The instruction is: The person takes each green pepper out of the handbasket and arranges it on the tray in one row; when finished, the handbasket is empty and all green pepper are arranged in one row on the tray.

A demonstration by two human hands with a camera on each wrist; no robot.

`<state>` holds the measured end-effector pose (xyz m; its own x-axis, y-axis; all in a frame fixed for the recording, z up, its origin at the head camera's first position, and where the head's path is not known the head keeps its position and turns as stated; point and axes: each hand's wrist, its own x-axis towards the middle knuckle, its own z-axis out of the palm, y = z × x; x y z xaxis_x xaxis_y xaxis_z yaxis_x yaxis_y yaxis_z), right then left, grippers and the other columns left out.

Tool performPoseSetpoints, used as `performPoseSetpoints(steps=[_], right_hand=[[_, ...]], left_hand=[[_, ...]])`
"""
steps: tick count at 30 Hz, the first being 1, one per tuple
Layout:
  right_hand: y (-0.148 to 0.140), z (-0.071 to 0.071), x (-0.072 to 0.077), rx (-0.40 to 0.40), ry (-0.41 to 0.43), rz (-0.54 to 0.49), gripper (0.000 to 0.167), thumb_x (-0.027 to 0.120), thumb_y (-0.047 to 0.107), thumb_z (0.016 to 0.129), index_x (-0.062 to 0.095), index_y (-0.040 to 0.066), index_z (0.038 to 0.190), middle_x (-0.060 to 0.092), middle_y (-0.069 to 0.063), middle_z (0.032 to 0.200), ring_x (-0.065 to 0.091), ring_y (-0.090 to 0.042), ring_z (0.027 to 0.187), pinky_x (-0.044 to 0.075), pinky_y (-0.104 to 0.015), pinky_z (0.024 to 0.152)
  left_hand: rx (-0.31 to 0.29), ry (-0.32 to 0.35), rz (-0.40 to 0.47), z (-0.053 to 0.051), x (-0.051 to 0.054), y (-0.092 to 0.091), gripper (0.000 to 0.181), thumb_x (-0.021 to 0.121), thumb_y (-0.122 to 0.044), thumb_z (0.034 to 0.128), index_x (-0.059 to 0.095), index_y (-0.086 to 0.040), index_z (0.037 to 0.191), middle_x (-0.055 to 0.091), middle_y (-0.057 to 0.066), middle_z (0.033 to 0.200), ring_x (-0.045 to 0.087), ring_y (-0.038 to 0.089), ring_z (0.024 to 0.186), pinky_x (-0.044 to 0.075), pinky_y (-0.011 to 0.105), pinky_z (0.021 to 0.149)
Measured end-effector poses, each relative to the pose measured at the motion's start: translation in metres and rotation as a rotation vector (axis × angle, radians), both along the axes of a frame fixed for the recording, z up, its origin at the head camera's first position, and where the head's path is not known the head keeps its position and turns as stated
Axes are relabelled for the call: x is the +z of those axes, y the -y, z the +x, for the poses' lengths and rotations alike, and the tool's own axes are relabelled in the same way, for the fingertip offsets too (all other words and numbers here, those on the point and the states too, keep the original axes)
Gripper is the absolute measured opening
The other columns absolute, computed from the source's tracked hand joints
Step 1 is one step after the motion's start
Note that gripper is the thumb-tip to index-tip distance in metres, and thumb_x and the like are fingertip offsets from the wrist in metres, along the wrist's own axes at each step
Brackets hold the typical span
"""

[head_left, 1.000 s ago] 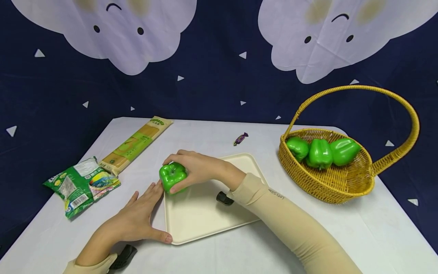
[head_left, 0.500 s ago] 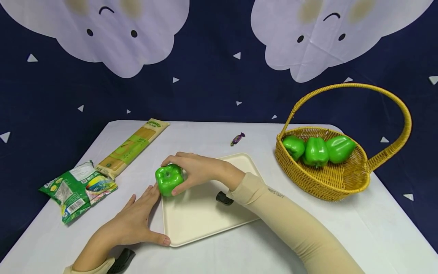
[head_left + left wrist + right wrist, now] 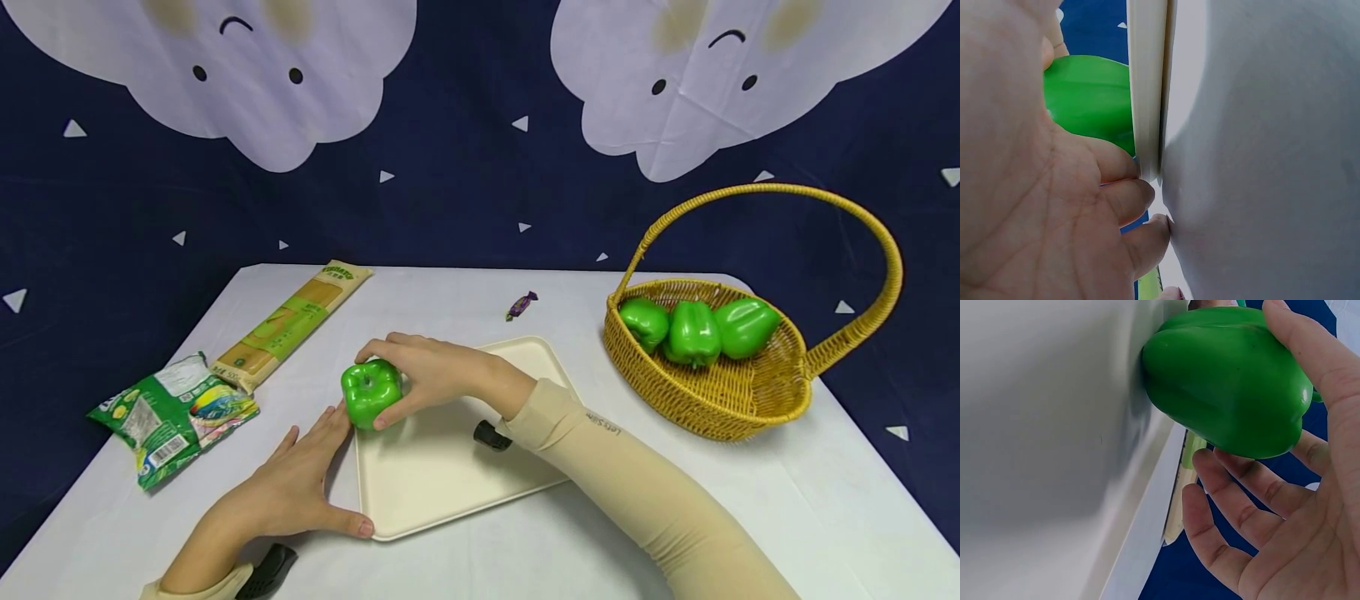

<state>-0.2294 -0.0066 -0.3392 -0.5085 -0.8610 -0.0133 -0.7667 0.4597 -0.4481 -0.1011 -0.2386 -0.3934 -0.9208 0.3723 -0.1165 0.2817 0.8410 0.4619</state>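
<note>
A glossy green bell pepper (image 3: 371, 393) stands upright on the far left corner of the cream tray (image 3: 427, 492), its stem end up. My right hand (image 3: 442, 372) reaches across the tray and holds the pepper between thumb and fingers. The right wrist view shows the pepper (image 3: 1225, 384) with its lower end against the tray, the thumb on one side and fingers on the other. Along the tray's left edge lies my left hand (image 3: 296, 486), fingers stretched forward beside the pepper and thumb at the near left corner. Its palm (image 3: 1035, 187) faces the tray rim in the left wrist view.
A wicker basket (image 3: 678, 404) with a tall handle stands at the right, holding three green bell peppers (image 3: 693, 333). At the left lie a green snack bag (image 3: 176, 417) and a long noodle packet (image 3: 292, 325). A purple wrapped candy (image 3: 521, 306) lies behind the tray.
The head view has shifted slightly, moving the whole scene a little to the left in the picture. Both hands and the bell pepper keep their places on the tray.
</note>
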Motion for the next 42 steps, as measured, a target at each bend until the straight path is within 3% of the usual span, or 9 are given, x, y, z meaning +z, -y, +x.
performPoseSetpoints(steps=[10, 19, 27, 34, 42], right_hand=[[-0.002, 0.001, 0.002, -0.014, 0.003, 0.009, 0.083, 0.088, 0.054, 0.086, 0.050, 0.024, 0.154, 0.063, -0.002, 0.136, 0.062, -0.015, 0.122, 0.055, -0.035, 0.107], [-0.016, -0.001, 0.011, -0.043, 0.035, 0.006, 0.084, 0.087, 0.052, 0.088, 0.050, 0.022, 0.156, 0.062, -0.006, 0.142, 0.061, -0.024, 0.136, 0.055, -0.045, 0.111], [-0.052, -0.004, 0.025, -0.108, 0.035, 0.014, 0.077, 0.085, 0.052, 0.090, 0.051, 0.027, 0.154, 0.060, -0.001, 0.145, 0.060, -0.024, 0.140, 0.054, -0.044, 0.111], [-0.093, -0.002, 0.043, -0.137, 0.006, 0.028, 0.071, 0.084, 0.050, 0.092, 0.056, 0.024, 0.152, 0.062, 0.002, 0.143, 0.061, -0.021, 0.134, 0.053, -0.042, 0.112], [-0.144, 0.006, 0.066, -0.183, -0.039, 0.022, 0.065, 0.085, 0.043, 0.093, 0.060, 0.023, 0.149, 0.066, 0.002, 0.135, 0.064, -0.023, 0.128, 0.056, -0.044, 0.103]], left_hand=[[0.000, -0.002, -0.010, -0.001, -0.001, 0.000, 0.166, 0.086, -0.089, 0.0521, 0.013, 0.002, 0.171, 0.019, 0.025, 0.178, 0.021, 0.056, 0.162, 0.013, 0.089, 0.117], [0.004, 0.006, -0.008, -0.001, 0.000, -0.001, 0.166, 0.086, -0.089, 0.0517, 0.016, 0.004, 0.170, 0.020, 0.025, 0.177, 0.021, 0.055, 0.162, 0.013, 0.089, 0.118], [0.010, 0.007, -0.019, 0.000, 0.000, 0.000, 0.164, 0.087, -0.087, 0.0513, 0.019, 0.005, 0.169, 0.024, 0.027, 0.176, 0.021, 0.056, 0.162, 0.013, 0.088, 0.118], [0.005, -0.003, -0.032, 0.001, -0.001, 0.000, 0.164, 0.087, -0.087, 0.0506, 0.020, 0.006, 0.168, 0.024, 0.028, 0.175, 0.021, 0.057, 0.161, 0.013, 0.086, 0.120], [0.004, -0.002, -0.028, 0.001, -0.001, -0.001, 0.165, 0.087, -0.087, 0.0504, 0.019, 0.006, 0.168, 0.025, 0.028, 0.175, 0.021, 0.056, 0.161, 0.013, 0.087, 0.120]])
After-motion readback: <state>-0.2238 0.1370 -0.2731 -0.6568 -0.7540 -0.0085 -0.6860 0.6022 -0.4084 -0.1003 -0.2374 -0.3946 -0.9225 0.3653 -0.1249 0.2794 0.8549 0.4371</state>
